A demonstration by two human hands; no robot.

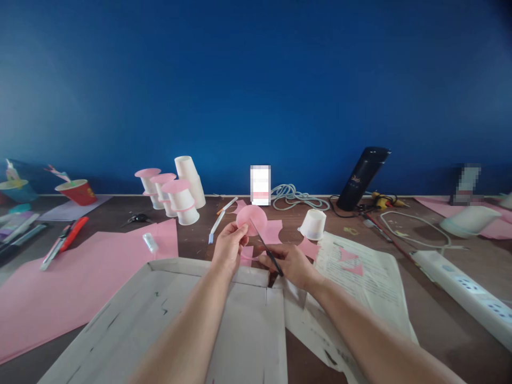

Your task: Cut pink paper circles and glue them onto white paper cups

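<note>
My left hand point(231, 246) pinches a round pink paper disc point(251, 217) by its lower left edge, thumb on top. In my right hand point(294, 262) is a pair of black-handled scissors point(273, 261), its narrow blade lying along the disc and pointing up and left. I cannot tell whether the blades are apart. A curved pink offcut point(247, 256) hangs below the disc, between the two hands. Behind the disc lies a larger pink scrap point(272, 232). To the right an upside-down white paper cup point(313, 224) stands on the table.
Cups with pink discs point(180, 198) stand at back left beside a white cup stack point(190, 181). Pink sheets point(92, 266) and a box cutter point(64, 242) lie left. A white cardboard piece point(132, 320) lies in front. Printed paper point(372, 282), a power strip point(464, 290) and a black tumbler point(362, 178) are right.
</note>
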